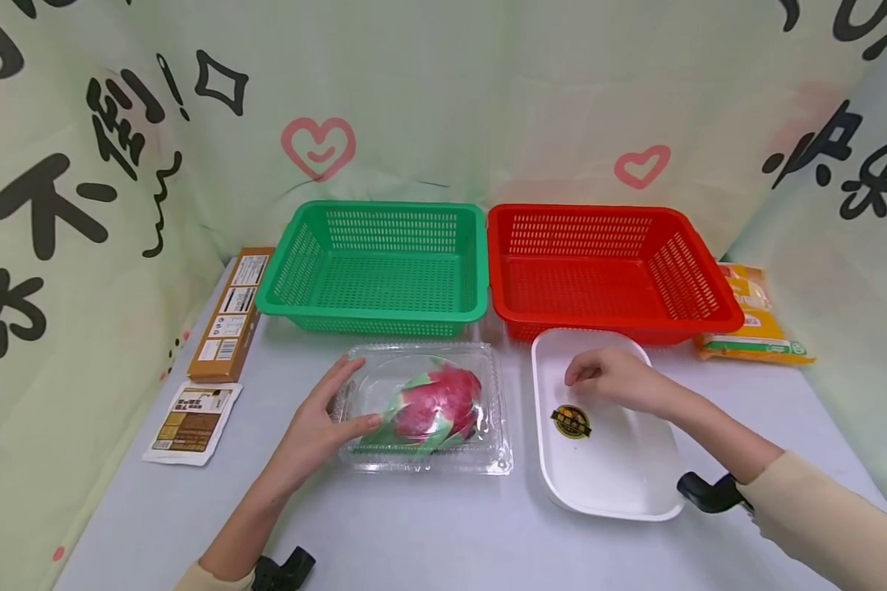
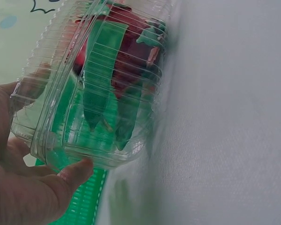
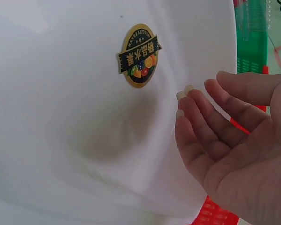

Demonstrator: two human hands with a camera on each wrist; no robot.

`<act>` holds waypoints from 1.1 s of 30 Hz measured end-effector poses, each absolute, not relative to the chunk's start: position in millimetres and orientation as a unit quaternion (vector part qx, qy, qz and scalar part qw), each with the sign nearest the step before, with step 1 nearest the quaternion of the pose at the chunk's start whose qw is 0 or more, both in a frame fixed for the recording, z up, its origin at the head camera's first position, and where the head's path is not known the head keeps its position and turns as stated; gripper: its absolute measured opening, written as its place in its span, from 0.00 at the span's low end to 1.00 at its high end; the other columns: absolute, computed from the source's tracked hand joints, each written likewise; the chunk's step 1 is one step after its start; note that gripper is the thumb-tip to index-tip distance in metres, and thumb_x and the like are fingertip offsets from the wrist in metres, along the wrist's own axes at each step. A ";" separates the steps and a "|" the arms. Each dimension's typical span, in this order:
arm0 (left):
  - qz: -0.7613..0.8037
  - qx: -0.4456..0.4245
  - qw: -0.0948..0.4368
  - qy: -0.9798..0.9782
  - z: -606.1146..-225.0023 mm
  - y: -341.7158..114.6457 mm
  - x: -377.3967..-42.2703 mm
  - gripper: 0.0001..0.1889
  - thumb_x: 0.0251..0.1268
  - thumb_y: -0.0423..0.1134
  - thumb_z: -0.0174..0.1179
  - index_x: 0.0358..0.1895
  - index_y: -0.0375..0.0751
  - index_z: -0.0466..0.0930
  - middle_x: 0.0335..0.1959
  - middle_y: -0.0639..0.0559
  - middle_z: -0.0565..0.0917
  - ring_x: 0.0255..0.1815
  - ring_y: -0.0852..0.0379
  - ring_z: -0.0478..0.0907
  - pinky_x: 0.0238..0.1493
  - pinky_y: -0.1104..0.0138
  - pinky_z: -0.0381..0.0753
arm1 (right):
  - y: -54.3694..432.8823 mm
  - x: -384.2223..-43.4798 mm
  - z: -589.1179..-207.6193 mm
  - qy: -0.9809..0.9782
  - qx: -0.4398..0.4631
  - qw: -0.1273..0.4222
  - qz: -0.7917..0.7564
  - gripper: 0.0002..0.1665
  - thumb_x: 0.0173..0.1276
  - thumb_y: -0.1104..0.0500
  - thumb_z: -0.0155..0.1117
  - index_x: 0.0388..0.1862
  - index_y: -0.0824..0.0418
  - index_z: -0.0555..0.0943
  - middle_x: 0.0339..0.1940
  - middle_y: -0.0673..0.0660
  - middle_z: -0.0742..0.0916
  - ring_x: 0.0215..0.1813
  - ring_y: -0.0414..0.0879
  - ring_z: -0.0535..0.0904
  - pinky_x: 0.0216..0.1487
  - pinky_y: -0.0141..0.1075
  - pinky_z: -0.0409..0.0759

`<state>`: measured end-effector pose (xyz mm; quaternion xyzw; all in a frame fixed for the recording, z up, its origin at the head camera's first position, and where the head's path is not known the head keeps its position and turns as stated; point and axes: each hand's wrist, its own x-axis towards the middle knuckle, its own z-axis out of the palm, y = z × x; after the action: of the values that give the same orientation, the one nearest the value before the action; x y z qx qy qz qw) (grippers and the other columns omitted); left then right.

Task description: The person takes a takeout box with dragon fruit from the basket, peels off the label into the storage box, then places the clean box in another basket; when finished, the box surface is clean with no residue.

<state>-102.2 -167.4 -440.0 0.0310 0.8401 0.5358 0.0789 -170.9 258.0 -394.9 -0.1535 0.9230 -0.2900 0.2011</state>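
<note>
On the table stands a clear plastic clamshell box (image 1: 498, 410) with a red and green dragon fruit (image 1: 443, 406) inside. My left hand (image 1: 328, 414) holds the box's left end, thumb on the near side and fingers round the far corner. In the left wrist view the box (image 2: 47, 112) fills the upper left, with the thumb (image 2: 77, 173) against its edge. Over the white tray (image 1: 621, 488) hovers my right hand (image 1: 617, 377), its fingers loosely bent and holding nothing. Just below those fingers, an oval black and gold fruit sticker (image 1: 571, 422) lies in the tray.
A green basket (image 1: 369, 318) and a red basket (image 1: 613, 318) stand side by side at the back. To the left lie a brown box (image 1: 231, 316) and a white and brown sachet (image 1: 194, 423). A yellow packet (image 1: 757, 328) sits behind the right arm.
</note>
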 end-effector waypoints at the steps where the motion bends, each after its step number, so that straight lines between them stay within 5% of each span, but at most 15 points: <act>1: 0.535 0.031 0.078 0.840 -440.3 -167.4 -102.1 0.45 0.54 0.54 0.73 0.75 0.65 0.60 0.83 0.53 0.47 0.84 0.43 0.40 0.76 0.34 0.47 | 260.3 -170.9 -393.2 0.921 -0.142 0.204 -0.300 0.10 0.65 0.63 0.63 0.44 0.61 0.85 0.39 0.56 0.89 0.39 0.46 0.80 0.44 0.37 0.84; 6: 0.531 0.032 0.076 0.843 -440.9 -167.6 -102.4 0.44 0.53 0.55 0.73 0.75 0.65 0.60 0.83 0.53 0.47 0.83 0.42 0.41 0.76 0.34 0.48 | 275.3 -169.9 -383.8 0.905 -0.097 0.197 -0.365 0.17 0.70 0.57 0.62 0.54 0.64 0.82 0.47 0.63 0.88 0.43 0.50 0.84 0.48 0.43 0.87; 10: 0.530 0.032 0.079 0.843 -441.2 -167.7 -102.5 0.44 0.54 0.55 0.73 0.75 0.66 0.60 0.83 0.53 0.47 0.83 0.42 0.41 0.76 0.34 0.48 | 292.0 -169.1 -377.8 0.894 -0.069 0.170 -0.409 0.21 0.74 0.54 0.59 0.58 0.66 0.79 0.49 0.65 0.87 0.44 0.49 0.86 0.49 0.39 0.87; 15: 0.533 0.030 0.080 0.842 -439.9 -167.4 -102.6 0.44 0.54 0.55 0.73 0.75 0.66 0.60 0.83 0.53 0.46 0.83 0.42 0.40 0.76 0.34 0.48 | 315.9 -170.0 -375.5 0.872 -0.020 0.141 -0.469 0.25 0.76 0.50 0.57 0.62 0.66 0.76 0.45 0.50 0.89 0.44 0.41 0.86 0.48 0.30 0.85; 19: 0.536 0.032 0.079 0.840 -438.3 -167.3 -102.4 0.44 0.54 0.54 0.73 0.75 0.63 0.60 0.83 0.53 0.46 0.83 0.42 0.41 0.76 0.35 0.48 | 333.6 -169.7 -378.3 0.828 0.004 0.126 -0.546 0.22 0.76 0.50 0.57 0.60 0.63 0.79 0.40 0.40 0.90 0.43 0.39 0.88 0.47 0.29 0.86; 25: 0.539 0.042 0.077 0.838 -437.7 -168.2 -101.4 0.44 0.55 0.53 0.72 0.76 0.61 0.60 0.83 0.51 0.45 0.83 0.41 0.40 0.76 0.34 0.48 | 350.4 -170.1 -384.2 0.755 0.024 0.123 -0.643 0.11 0.75 0.53 0.58 0.47 0.49 0.87 0.38 0.44 0.91 0.40 0.41 0.89 0.45 0.30 0.86; 33: 0.560 0.063 0.078 0.823 -441.6 -175.3 -97.7 0.43 0.60 0.49 0.70 0.77 0.63 0.57 0.83 0.53 0.44 0.83 0.40 0.41 0.77 0.37 0.50 | 364.3 -167.5 -392.7 0.709 0.040 0.137 -0.691 0.12 0.76 0.54 0.56 0.46 0.51 0.87 0.39 0.44 0.91 0.41 0.40 0.89 0.45 0.29 0.86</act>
<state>-97.7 -175.3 -441.6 0.0628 0.8226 0.5598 0.0776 -167.5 364.3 -392.7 0.0405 0.7085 -0.6910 0.1374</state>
